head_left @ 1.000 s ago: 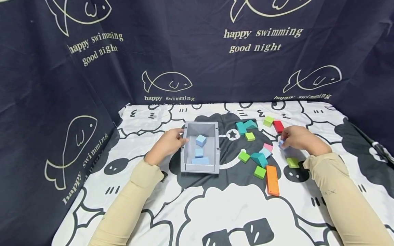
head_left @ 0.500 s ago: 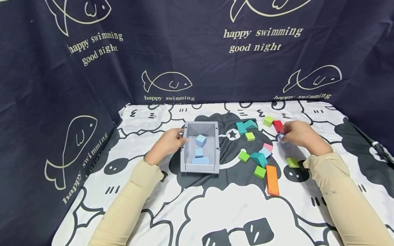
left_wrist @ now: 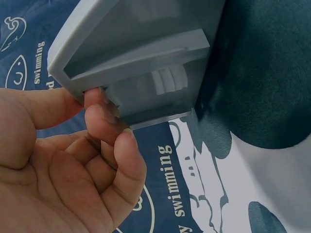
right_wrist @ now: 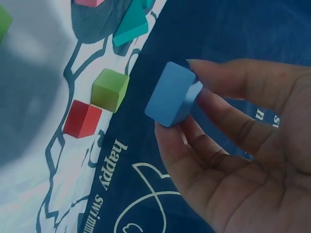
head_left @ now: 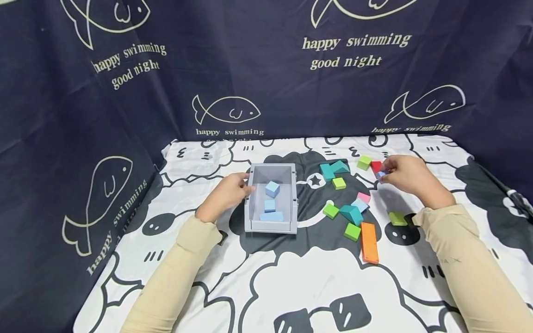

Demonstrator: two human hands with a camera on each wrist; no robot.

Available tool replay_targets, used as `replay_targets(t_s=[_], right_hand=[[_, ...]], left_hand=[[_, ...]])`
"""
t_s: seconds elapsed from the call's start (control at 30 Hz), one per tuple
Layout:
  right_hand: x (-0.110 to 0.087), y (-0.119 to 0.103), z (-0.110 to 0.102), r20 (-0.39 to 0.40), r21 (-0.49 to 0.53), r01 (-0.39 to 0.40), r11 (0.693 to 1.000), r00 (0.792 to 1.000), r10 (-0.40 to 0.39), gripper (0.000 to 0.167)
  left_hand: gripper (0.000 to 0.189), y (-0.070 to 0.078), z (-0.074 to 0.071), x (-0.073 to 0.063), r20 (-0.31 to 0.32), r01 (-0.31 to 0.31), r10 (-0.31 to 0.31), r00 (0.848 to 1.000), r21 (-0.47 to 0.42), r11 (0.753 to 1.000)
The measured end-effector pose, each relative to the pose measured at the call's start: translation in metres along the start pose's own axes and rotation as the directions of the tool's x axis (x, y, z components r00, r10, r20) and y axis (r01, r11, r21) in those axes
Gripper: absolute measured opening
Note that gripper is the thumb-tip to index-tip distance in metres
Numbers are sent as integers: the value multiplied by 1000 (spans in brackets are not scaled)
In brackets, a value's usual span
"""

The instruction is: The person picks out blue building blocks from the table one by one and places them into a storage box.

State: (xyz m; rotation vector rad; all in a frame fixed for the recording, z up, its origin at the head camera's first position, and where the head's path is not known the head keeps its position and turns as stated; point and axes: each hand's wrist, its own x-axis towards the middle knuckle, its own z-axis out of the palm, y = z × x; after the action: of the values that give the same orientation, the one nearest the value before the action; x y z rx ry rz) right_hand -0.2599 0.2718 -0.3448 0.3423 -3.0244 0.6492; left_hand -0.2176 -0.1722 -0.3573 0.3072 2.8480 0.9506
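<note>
My left hand (head_left: 226,195) pinches the left side edge of a grey plastic bin (head_left: 269,227); the left wrist view shows thumb and fingertips at the bin's lip (left_wrist: 131,65). Inside the bin lie a light blue cube (head_left: 272,188), a smaller blue block (head_left: 269,206) and a longer blue block (head_left: 271,217). On the right, my right hand (head_left: 407,178) holds a blue block (right_wrist: 170,94) between thumb and fingertips. It is raised off the cloth, close to a red block (head_left: 376,167) in the head view.
A lime cube (head_left: 364,162) lies beside the red block. Between bin and right hand are teal blocks (head_left: 327,172), green blocks (head_left: 352,231), a pink block (head_left: 363,198), a pale blue block (head_left: 360,205) and an orange plank (head_left: 369,243). A dark printed curtain (head_left: 275,69) stands behind.
My right hand, with the blue block in its fingers, has moved slightly away from me, up toward the red block. The left hand and the bin have stayed put.
</note>
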Motion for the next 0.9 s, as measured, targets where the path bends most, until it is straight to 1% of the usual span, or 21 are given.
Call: replay_targets(t_s=[0.13,0.3,0.47,0.57,0.73,0.9], right_hand=[[1,-8,-3,-40,8,9,1000,999,-9,21],[-1,-21,-6,-85,68,8,998,996,-3,18],[-4,-36,-7,-106,120,9,993,994,4,21],[-5,-45,-8,-126,129,21,991,992,-4,24],[-9,-58,-9,-159,163,55,985,987,-29,22],[-14,-73,-10,-200,144,113,983,976,-83,21]], left_hand=[[51,0,0,0,-6,-10,10,1000,-2,1000],[50,-2,1,0,-15,-19,18,1000,-14,1000],[50,-4,1,-1,-17,-24,24,1000,-21,999],[50,-4,1,-1,-17,-26,25,1000,-22,999],[51,-2,1,0,-17,-21,21,1000,-26,999],[51,-2,1,0,-12,-24,24,1000,-26,999]])
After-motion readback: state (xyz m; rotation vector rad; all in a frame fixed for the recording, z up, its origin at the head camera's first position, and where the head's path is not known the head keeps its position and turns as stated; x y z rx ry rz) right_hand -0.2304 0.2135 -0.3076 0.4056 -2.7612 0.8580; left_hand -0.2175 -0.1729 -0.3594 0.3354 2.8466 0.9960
